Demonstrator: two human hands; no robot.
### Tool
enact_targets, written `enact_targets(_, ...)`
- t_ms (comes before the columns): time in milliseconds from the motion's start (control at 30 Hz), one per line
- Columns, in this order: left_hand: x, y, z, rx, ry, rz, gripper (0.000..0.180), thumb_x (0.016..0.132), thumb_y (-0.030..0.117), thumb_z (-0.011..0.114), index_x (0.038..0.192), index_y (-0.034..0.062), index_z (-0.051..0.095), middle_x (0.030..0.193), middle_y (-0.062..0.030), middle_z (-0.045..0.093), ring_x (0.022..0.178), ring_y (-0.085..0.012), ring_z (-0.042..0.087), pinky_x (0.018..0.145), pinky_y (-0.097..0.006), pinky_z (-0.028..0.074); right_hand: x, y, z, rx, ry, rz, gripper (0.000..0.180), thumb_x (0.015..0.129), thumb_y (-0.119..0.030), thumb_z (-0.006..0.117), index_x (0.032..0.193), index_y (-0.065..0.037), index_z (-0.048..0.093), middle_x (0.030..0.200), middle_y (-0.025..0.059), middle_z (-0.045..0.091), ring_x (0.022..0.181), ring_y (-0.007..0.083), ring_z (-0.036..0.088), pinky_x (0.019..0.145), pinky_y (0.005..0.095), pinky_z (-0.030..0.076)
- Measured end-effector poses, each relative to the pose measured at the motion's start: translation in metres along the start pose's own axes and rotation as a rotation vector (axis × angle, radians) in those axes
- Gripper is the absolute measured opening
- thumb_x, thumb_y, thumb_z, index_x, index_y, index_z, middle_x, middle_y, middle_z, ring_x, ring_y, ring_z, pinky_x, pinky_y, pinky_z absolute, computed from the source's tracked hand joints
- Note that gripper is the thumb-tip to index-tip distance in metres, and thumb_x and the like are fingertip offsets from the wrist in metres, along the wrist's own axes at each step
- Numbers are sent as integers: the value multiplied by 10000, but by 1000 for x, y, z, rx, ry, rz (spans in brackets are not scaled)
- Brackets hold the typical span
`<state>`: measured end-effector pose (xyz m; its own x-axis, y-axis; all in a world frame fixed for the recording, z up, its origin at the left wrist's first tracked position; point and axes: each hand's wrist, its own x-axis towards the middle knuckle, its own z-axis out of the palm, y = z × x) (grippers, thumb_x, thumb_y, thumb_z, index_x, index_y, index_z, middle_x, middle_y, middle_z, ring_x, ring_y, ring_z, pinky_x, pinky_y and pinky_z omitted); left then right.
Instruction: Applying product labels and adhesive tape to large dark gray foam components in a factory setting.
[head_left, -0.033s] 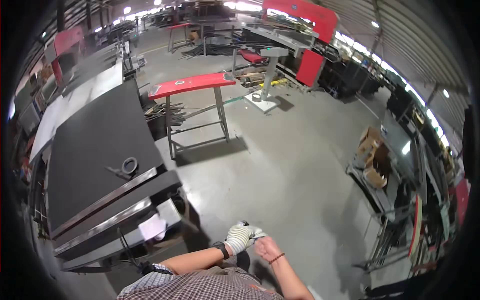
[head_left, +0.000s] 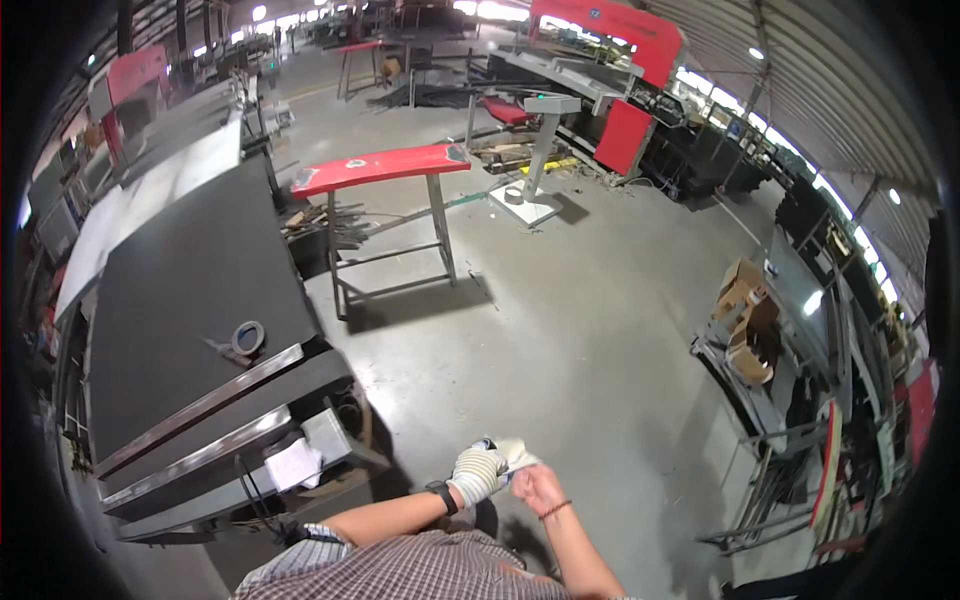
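Note:
My left hand (head_left: 478, 474) wears a whitish work glove with ribbed bands, and a black watch sits on that wrist. Its fingers are closed on a limp off-white cloth piece (head_left: 517, 455), which looks like a second glove. My right hand (head_left: 540, 490) is bare, with a beaded bracelet at the wrist. Its curled fingers pinch the cloth's near edge, right beside the left hand. Both hands are in front of my checked shirt, above the floor. The fingertips are partly hidden by the cloth.
To the left, a dark-topped workbench (head_left: 190, 270) carries a grey ring-shaped roll (head_left: 248, 338) and a white paper (head_left: 294, 464). Ahead stand a red-topped trestle (head_left: 385, 168) and a grey pedestal (head_left: 541, 155). Cardboard boxes (head_left: 752, 340) rest on a rack at right.
The off-white cloth stands out higher and wider between my hands. My right hand has moved slightly. The view has shifted a little.

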<state>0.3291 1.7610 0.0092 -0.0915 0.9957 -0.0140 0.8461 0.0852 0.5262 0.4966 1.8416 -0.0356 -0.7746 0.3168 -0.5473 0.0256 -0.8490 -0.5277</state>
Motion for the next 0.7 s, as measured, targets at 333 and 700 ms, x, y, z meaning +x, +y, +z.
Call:
enact_targets(333, 466, 26, 0, -134, -117, 147, 211, 740, 244, 640, 850, 76, 704, 798, -175, 656, 798, -352, 643, 698, -452, 523, 241, -308, -231, -394, 512, -686, 255, 970, -180, 468, 1030, -16, 653, 1019, 73, 659, 915, 203, 640, 877, 365, 533)
enact_targets(700, 907, -164, -150, 104, -183, -301, 289, 736, 351, 674, 893, 116, 733, 910, -149, 698, 934, -335, 657, 784, -420, 541, 589, -747, -174, -105, 204, -33, 611, 989, -504, 499, 1352, -12, 503, 1288, 109, 600, 1161, 232, 587, 997, 401, 469)
